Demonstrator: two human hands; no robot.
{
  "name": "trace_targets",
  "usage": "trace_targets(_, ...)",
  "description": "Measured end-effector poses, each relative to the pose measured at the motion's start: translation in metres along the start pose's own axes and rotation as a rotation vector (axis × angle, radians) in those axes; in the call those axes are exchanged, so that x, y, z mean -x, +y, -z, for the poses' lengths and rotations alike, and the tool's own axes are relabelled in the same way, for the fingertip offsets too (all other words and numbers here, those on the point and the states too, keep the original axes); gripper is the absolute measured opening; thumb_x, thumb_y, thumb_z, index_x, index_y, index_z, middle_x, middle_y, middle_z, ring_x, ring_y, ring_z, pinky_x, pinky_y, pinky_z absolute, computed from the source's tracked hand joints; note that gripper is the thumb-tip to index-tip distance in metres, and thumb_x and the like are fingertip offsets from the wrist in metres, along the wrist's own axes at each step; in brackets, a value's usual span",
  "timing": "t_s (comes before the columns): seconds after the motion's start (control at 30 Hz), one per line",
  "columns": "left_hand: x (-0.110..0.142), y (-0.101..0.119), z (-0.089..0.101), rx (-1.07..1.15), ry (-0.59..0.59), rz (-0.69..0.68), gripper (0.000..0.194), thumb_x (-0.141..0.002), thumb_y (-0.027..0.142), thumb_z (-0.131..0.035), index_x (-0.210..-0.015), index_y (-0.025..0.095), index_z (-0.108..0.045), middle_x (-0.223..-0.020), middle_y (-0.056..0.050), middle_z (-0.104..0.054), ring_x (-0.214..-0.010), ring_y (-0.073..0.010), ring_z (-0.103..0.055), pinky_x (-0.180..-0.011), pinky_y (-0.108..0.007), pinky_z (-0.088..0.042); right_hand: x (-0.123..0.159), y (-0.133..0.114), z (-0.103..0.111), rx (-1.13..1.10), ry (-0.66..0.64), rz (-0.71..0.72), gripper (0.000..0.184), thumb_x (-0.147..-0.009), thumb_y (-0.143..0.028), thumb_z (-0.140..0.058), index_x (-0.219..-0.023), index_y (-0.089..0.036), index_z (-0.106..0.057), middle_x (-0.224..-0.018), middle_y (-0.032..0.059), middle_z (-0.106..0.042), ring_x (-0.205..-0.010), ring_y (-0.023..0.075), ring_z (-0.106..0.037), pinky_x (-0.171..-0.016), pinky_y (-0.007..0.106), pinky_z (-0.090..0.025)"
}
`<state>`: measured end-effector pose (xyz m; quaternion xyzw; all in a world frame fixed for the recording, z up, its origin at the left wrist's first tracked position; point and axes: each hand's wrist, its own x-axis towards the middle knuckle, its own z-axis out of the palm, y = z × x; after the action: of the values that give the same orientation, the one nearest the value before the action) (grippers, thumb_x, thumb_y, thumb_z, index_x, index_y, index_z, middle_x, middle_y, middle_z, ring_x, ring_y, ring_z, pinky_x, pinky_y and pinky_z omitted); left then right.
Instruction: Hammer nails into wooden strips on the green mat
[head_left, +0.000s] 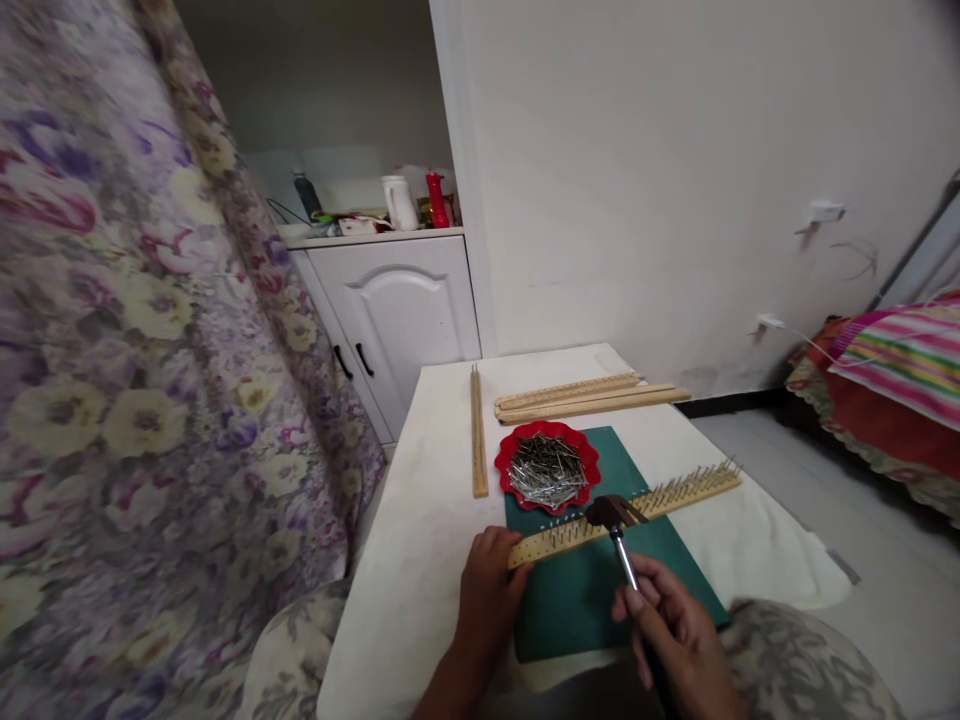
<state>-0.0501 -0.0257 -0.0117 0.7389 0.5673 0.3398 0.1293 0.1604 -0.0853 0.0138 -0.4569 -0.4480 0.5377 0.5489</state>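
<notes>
My left hand (493, 580) is closed on the near left end of a wooden strip (531, 549) that has rows of small holes. Many nails (690, 487) stand up from the strip, thickest toward its right end. In my right hand (671, 625) is a claw hammer (613, 512), its dark head over the middle of the strip and its shaft slanting down toward me. The head hides part of the strip, and I cannot tell whether it touches a nail. Beneath the strip lies a green mat (577, 610). Just behind it, a red scalloped bowl (502, 462) holds loose nails.
On the white-covered table (420, 560), a narrow wooden strip (479, 440) lies left of the bowl. More wooden strips (585, 400) rest along the back. A floral curtain (150, 400) hangs at left, beside a white cabinet (409, 310). A bed (892, 390) stands at right.
</notes>
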Motion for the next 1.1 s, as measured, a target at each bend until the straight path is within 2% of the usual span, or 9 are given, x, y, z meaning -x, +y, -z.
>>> trace_targets(0.17,-0.003,-0.001,-0.002,0.013,-0.009,0.014,0.028,-0.072,0.017,-0.058,-0.100,0.020,-0.060,-0.100,-0.007,-0.061,-0.094,-0.0229,-0.055,-0.083,-0.039,-0.047,0.001,-0.001,0.000,-0.013,0.039,-0.003,0.035,-0.082,-0.048,-0.057,-0.106,-0.023,-0.050,-0.067,-0.0039,-0.061,-0.029,0.0033,-0.040,-0.029,0.015,-0.029)
trace_targets(0.3,-0.003,-0.005,0.004,0.024,-0.014,0.027,0.033,-0.070,0.022,-0.063,-0.103,0.020,-0.059,-0.103,-0.007,-0.061,-0.097,-0.0237,-0.055,-0.085,-0.040,-0.047,0.001,-0.002,0.001,-0.022,0.052,-0.018,0.037,-0.081,-0.048,-0.059,-0.106,-0.022,-0.050,-0.067,-0.0026,-0.062,-0.029,0.0044,-0.041,-0.029,0.017,-0.030)
trace_targets(0.43,-0.011,-0.001,0.017,0.063,-0.007,0.040,0.022,-0.080,0.027,-0.055,-0.101,0.020,-0.058,-0.102,-0.007,-0.061,-0.096,-0.0220,-0.055,-0.085,-0.038,-0.046,0.002,-0.004,0.003,-0.055,0.046,-0.031,0.038,-0.081,-0.047,-0.059,-0.109,-0.023,-0.050,-0.069,-0.0020,-0.063,-0.029,0.0037,-0.041,-0.030,0.016,-0.029)
trace_targets(0.53,-0.031,0.007,0.024,0.072,-0.009,-0.005,0.015,-0.085,0.024,-0.047,-0.094,0.021,-0.059,-0.096,-0.006,-0.061,-0.093,-0.0199,-0.055,-0.082,-0.034,-0.045,0.001,-0.005,0.004,-0.070,0.057,-0.025,0.036,-0.082,-0.047,-0.058,-0.108,-0.023,-0.051,-0.069,-0.0020,-0.063,-0.029,0.0027,-0.041,-0.030,0.016,-0.028)
trace_targets(0.7,-0.082,0.024,0.013,-0.053,-0.149,-0.156,0.014,-0.083,0.019,-0.048,-0.083,0.020,-0.062,-0.088,-0.004,-0.062,-0.088,-0.0188,-0.055,-0.078,-0.030,-0.042,-0.001,-0.006,0.002,-0.059,0.108,-0.011,0.036,-0.080,-0.048,-0.059,-0.105,-0.023,-0.052,-0.066,-0.0018,-0.063,-0.028,0.0029,-0.039,-0.029,0.015,-0.027)
trace_targets(0.83,-0.113,0.032,-0.005,-0.232,-0.363,-0.144,0.009,-0.078,0.020,-0.056,-0.080,0.020,-0.066,-0.088,-0.004,-0.065,-0.088,-0.0188,-0.058,-0.073,-0.027,-0.041,-0.002,-0.007,0.001,-0.040,0.140,-0.016,0.038,-0.079,-0.050,-0.059,-0.104,-0.022,-0.053,-0.065,-0.0018,-0.062,-0.027,0.0039,-0.038,-0.028,0.016,-0.025)
trace_targets(0.93,-0.126,0.035,-0.015,-0.331,-0.463,-0.109,0.009,-0.074,0.022,-0.060,-0.079,0.020,-0.068,-0.088,-0.005,-0.068,-0.087,-0.0205,-0.061,-0.069,-0.026,-0.041,-0.003,-0.007,0.000,-0.025,0.152,-0.012,0.038,-0.080,-0.050,-0.058,-0.104,-0.022,-0.052,-0.065,-0.0019,-0.062,-0.027,0.0039,-0.039,-0.028,0.016,-0.024)
trace_targets(1.1,-0.136,0.044,-0.020,-0.437,-0.509,-0.078,0.011,-0.072,0.020,-0.059,-0.074,0.017,-0.069,-0.081,-0.009,-0.070,-0.080,-0.0242,-0.064,-0.066,-0.029,-0.043,-0.006,-0.004,0.002,-0.018,0.128,-0.020,0.037,-0.082,-0.051,-0.056,-0.104,-0.022,-0.050,-0.067,-0.0020,-0.061,-0.028,0.0039,-0.040,-0.029,0.017,-0.025)
